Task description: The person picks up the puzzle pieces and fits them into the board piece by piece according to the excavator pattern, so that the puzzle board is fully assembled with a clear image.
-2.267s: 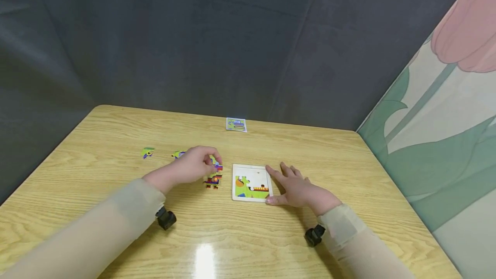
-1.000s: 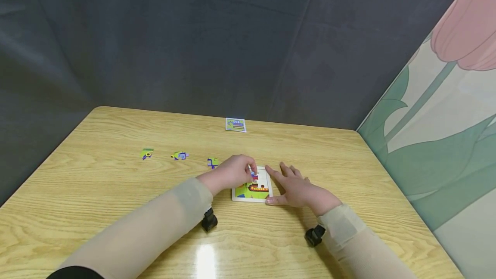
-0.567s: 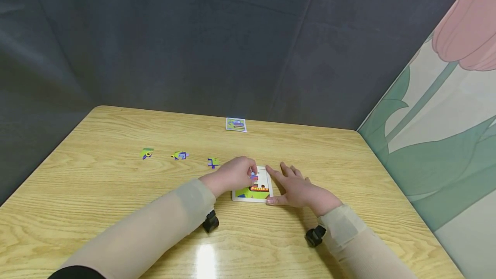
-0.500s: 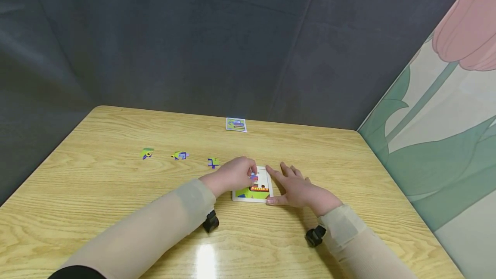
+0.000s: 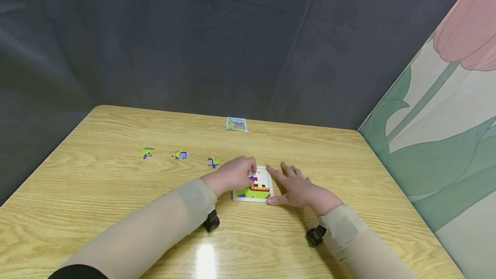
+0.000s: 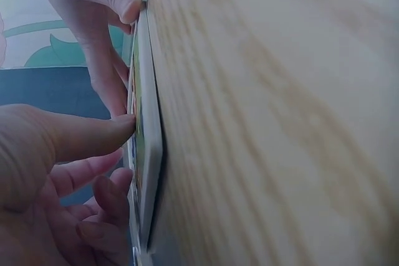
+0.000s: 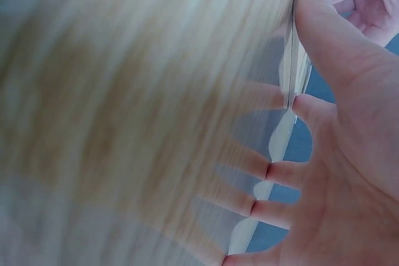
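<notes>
A small jigsaw tray [image 5: 252,199] with a white rim lies mid-table, its lower part filled with green pieces and a red-and-yellow track. My left hand [image 5: 234,175] is over the tray's left half and pinches a red-and-blue puzzle piece [image 5: 254,179] between thumb and fingers, low against the tray. Much of that piece is hidden by the hand. In the left wrist view the thumb [image 6: 93,136] reaches the tray's face. My right hand [image 5: 298,189] rests at the tray's right edge, fingers spread, thumb and index fingertip touching the rim.
Three loose puzzle pieces lie left of the tray: a green-and-blue one [image 5: 213,162], a yellow-and-blue one [image 5: 180,155] and a green-and-yellow one [image 5: 147,153]. A picture card [image 5: 237,124] lies near the table's back edge. A dark curtain [image 5: 193,46] hangs behind.
My left hand has moved right from the loose pieces to the tray, carrying the puzzle piece. Over the last second it has barely shifted there. The right hand has stayed at the tray's edge.
</notes>
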The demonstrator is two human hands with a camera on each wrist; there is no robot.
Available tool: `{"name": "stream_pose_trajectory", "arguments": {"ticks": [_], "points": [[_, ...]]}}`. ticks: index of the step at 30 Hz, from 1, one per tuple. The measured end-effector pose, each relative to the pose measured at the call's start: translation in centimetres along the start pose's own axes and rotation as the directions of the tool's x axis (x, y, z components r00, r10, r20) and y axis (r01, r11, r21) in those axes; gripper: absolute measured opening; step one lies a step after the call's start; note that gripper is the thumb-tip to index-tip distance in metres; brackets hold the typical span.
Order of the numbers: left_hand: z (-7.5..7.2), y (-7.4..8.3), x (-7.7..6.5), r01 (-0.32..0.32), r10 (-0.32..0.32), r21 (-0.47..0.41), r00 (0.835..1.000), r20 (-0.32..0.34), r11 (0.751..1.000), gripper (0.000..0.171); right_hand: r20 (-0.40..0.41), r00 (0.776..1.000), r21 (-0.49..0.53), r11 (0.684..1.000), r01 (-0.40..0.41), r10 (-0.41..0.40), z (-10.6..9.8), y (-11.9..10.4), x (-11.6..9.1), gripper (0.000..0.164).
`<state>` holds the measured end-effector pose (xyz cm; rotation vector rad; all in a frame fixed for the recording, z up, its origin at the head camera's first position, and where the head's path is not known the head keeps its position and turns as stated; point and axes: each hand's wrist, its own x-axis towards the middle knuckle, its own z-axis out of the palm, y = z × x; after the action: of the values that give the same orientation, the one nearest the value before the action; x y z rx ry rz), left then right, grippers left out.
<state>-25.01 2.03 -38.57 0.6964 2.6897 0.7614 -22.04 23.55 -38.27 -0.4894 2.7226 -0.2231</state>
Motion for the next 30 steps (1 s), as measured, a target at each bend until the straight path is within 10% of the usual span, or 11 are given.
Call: {"name": "stream_pose_trajectory", "arguments": {"ticks": [8,18,30], "points": [[-1.2,-0.4,-0.4,-0.002,-0.001,-0.062,0.999,-0.050,0.998,0.029,0.004,1.000,0.001,1.000,-0.010,0.010,-0.1,0.0,0.1,0.099],[-4.3,-4.7,-3.6,0.084,-0.084,-0.008,0.993,-0.077,0.996,0.029,-0.003,1.000,0.001,1.000,-0.015,0.015,0.0,0.0,0.1,0.100],[-4.2,-7.3,-7.0,0.081,-0.081,-0.009,0.996,-0.026,0.997,0.028,-0.005,1.000,0.000,1.000,-0.003,0.003,0.1,0.1,0.1,0.099]]}}
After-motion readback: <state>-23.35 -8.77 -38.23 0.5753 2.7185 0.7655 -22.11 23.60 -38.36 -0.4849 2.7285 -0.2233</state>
